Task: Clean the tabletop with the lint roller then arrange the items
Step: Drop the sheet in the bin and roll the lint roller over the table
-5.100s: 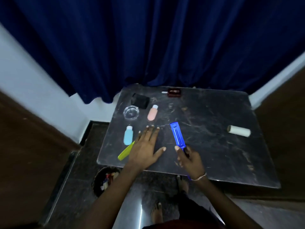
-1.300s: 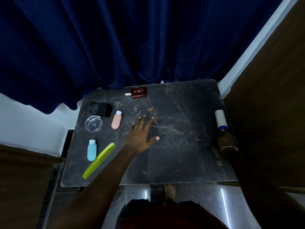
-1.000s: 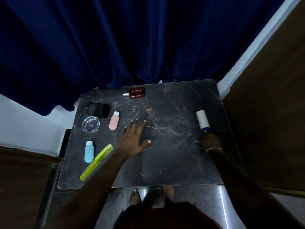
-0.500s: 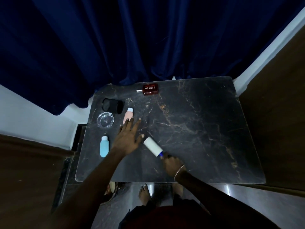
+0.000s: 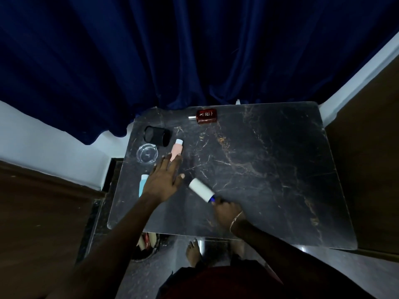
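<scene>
My right hand (image 5: 226, 212) grips the blue handle of the lint roller (image 5: 201, 189), whose white roll lies on the dark marble tabletop (image 5: 269, 169) near its front left. My left hand (image 5: 163, 180) rests flat on the table just left of the roll, fingers spread, its fingertips touching the pink bottle (image 5: 177, 148). The blue bottle (image 5: 143, 184) is partly hidden under that hand. A black cup (image 5: 156, 135) lies on its side at the back left, with a glass ashtray (image 5: 147, 153) in front of it. A dark red perfume bottle (image 5: 206, 116) lies at the back edge.
A dark blue curtain (image 5: 194, 50) hangs behind the table. A bin (image 5: 146, 244) with rubbish stands on the floor under the table's front left edge. My bare foot (image 5: 194, 251) is on the floor. Wooden panels flank both sides.
My right hand has brought the lint roller from the table's right edge across to the front left, beside my left hand. The green comb is no longer visible.
</scene>
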### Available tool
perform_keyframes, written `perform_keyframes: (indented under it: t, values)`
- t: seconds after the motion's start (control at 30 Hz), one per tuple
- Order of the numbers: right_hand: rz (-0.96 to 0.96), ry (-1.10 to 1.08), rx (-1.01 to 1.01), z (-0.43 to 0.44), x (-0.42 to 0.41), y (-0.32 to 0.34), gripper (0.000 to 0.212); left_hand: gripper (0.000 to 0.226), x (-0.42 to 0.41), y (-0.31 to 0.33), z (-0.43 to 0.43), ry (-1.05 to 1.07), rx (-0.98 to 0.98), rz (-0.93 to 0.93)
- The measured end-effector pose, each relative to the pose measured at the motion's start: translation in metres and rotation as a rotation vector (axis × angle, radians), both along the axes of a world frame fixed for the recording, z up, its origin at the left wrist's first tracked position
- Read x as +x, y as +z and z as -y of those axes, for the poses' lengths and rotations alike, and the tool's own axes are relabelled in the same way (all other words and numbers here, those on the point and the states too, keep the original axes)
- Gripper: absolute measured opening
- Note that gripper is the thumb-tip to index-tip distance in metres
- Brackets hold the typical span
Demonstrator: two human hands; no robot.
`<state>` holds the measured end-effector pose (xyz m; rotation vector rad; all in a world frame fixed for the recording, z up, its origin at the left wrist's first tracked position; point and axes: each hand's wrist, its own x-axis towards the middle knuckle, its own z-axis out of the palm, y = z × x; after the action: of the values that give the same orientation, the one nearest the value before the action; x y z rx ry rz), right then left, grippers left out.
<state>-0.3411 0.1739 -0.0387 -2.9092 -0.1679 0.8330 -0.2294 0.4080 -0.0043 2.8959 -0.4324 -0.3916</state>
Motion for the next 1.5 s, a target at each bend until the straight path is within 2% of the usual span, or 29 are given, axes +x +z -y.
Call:
perform_keyframes:
  t: [0.07,0.27,0.57,0.67,0.77,1.03,1.27,1.5]
  values:
    - [0.061,-0.077,-0.033,0.020,0.013,0.003,0.043,0.073,0.000,0.000,0.001,0.004,0.023,-0.005]
    - [0.081,-0.374,-0.056,0.080,0.043,0.015,0.041,0.077,0.000,-0.001,0.007,-0.004,-0.009,-0.023]
    - [0.088,-0.987,0.086,0.187,0.051,0.025,0.038,0.078,0.002,0.000,0.009,0.003,-0.021,-0.004]
    - [0.069,-1.108,0.090,0.214,0.044,0.025,0.042,0.079,0.002,-0.001,0.009,0.008,-0.023,-0.008]
    - [0.020,-1.112,0.123,0.224,0.040,0.029,0.051,0.080,0.001,-0.004,0.010,0.000,-0.023,-0.015]
    - [0.056,-1.031,0.158,0.180,0.054,0.035,0.041,0.083,0.000,-0.008,0.016,-0.041,-0.009,-0.020]
    - [0.031,-0.778,0.159,0.098,0.062,0.043,0.039,0.090,-0.005,-0.010,0.015,-0.064,-0.014,-0.026]
    - [0.007,-0.499,0.109,0.034,0.054,0.045,0.043,0.100,-0.035,-0.024,0.017,-0.093,0.017,-0.132]
